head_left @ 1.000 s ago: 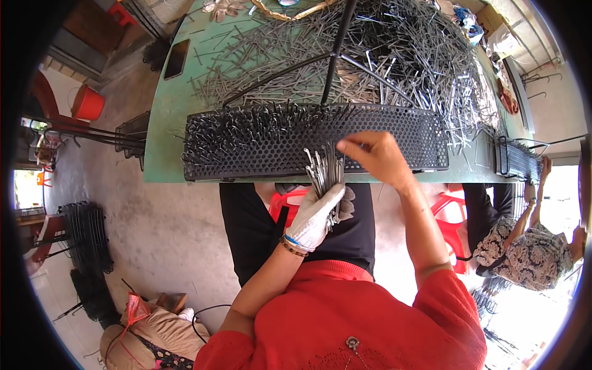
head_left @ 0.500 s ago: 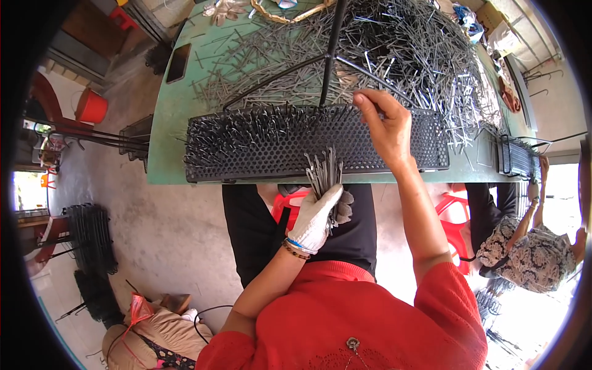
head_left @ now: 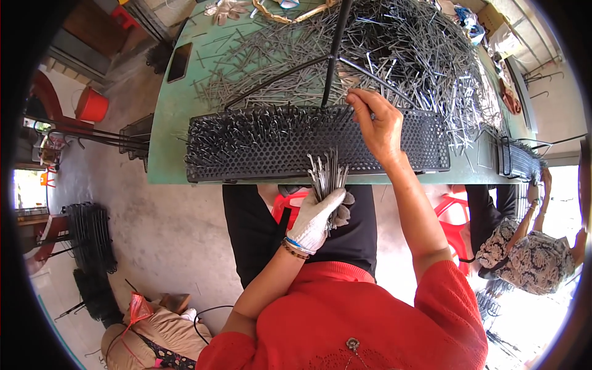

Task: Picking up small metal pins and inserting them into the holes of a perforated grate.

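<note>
My left hand [head_left: 316, 220], in a white work glove, is closed around a bundle of thin grey metal pins [head_left: 327, 176] with their bent tips pointing up. It is just off the table's near edge. Above the black perforated metal rack [head_left: 345, 148], my bare right hand [head_left: 380, 126] has thumb and forefinger pinched together at the rack's far rim. Whatever lies between those fingertips is too small to make out. Many dark pins [head_left: 231, 135] stand in the holes of the rack's left part and along its far side. The right part shows bare holes.
A large heap of loose metal pins [head_left: 425, 55] covers the far side of the green table [head_left: 163, 142]. A black rod frame [head_left: 330, 68] rises behind the rack. A phone [head_left: 179, 62] lies at the left. At the right, another person [head_left: 530, 253] works at a similar rack [head_left: 521, 159].
My right hand has shifted slightly left along the far side of the rack, still pinched. My left hand keeps its hold on the pin bundle, almost unmoved.
</note>
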A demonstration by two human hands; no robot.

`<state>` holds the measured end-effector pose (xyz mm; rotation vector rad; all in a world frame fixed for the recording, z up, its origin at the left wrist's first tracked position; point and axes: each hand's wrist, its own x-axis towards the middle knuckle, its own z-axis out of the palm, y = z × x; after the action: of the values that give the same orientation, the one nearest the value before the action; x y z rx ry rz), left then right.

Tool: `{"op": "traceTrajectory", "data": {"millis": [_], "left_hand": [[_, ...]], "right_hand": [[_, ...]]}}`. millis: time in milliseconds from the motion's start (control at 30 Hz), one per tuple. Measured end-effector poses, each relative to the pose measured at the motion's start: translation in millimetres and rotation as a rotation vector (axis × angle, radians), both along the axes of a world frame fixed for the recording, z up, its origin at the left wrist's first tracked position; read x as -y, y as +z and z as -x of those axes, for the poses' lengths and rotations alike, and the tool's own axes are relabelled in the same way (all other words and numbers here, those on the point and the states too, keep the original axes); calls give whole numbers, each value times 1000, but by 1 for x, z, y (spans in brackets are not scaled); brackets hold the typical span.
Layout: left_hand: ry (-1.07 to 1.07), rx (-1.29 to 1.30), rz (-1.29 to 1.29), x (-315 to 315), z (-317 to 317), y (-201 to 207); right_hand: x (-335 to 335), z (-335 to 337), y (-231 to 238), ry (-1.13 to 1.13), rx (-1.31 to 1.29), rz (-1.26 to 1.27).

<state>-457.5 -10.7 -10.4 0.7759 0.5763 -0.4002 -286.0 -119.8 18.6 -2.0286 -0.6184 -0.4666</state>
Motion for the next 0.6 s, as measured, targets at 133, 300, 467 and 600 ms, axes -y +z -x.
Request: {"op": "traceTrajectory", "data": {"millis": [133, 300, 467, 600], "left_hand": [[-16, 0, 7, 0, 0, 1], [-35, 24, 0, 1, 1, 0], [-15, 3, 20, -3, 0, -2], [-6, 19, -17, -3, 1, 1]], "right_hand": [[-6, 0, -1, -43, 67, 11], [-15, 3, -1, -63, 223, 58], [-15, 8, -10, -22, 244, 199], [-11, 9, -11, -12, 327, 296]]}}
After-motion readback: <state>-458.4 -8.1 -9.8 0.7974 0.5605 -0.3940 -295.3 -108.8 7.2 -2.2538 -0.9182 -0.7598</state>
